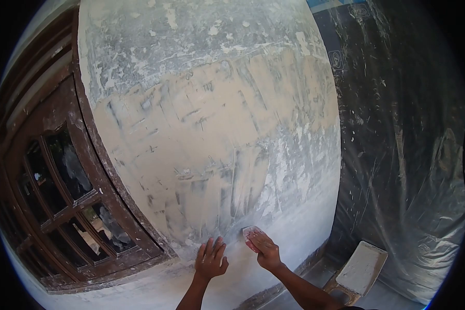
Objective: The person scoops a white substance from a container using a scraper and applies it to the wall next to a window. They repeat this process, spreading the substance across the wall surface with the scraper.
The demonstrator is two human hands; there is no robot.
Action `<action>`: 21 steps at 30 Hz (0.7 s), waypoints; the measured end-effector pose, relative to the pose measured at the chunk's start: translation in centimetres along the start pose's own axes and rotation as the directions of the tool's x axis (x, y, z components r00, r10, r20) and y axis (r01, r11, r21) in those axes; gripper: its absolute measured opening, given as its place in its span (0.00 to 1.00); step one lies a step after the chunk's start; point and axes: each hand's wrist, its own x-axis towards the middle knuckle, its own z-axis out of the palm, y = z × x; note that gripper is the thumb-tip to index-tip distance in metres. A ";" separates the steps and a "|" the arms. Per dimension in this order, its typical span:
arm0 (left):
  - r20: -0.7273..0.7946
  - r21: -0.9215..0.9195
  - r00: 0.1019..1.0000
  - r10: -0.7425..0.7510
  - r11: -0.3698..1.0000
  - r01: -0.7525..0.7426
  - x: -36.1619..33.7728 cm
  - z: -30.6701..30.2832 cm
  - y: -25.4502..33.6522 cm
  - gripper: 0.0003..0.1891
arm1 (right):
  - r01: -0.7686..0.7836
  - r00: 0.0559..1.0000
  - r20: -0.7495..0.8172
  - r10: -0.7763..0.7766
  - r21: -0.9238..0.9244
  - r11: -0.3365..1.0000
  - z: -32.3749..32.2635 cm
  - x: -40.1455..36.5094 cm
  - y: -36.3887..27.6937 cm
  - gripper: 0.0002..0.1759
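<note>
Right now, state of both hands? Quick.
Left hand: open, fingers spread at the wall, nothing visible in it.
Right hand: closed, holding a flat red-and-white tool at the wall.

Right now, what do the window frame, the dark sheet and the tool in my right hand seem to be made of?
Window frame: probably wood, worn dark-brown finish, judging by its joined bars.
Dark sheet: likely thin plastic, glossy, with creases and bright reflections.
Tool: perhaps plastic, red, but white smears leave its material uncertain.
</note>
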 end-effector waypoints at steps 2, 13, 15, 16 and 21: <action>0.009 -0.006 1.000 0.027 1.000 -0.027 -0.3 0.7 -0.1 0.25 | 0.025 0.991 -0.133 -0.021 0.027 0.999 -2.1 4.6 -2.1 0.28; 0.008 -0.004 1.000 -0.004 1.000 0.004 -0.3 0.4 -0.1 0.23 | 0.097 0.995 0.014 -0.096 -0.101 0.990 3.3 2.7 -0.5 0.34; 0.006 -0.006 1.000 0.018 1.000 -0.018 -0.7 0.8 -0.1 0.24 | 0.069 0.996 0.070 -0.062 -0.113 0.991 1.5 0.5 -1.7 0.32; 0.013 -0.015 1.000 0.010 1.000 -0.010 -0.9 0.9 -0.1 0.24 | 0.072 0.997 0.004 -0.072 -0.051 0.996 0.5 1.1 -1.4 0.31; 0.002 0.004 1.000 0.003 1.000 -0.003 -0.4 1.0 0.0 0.22 | 0.234 0.894 -0.326 -0.308 -0.247 0.940 -6.8 18.7 -0.1 0.34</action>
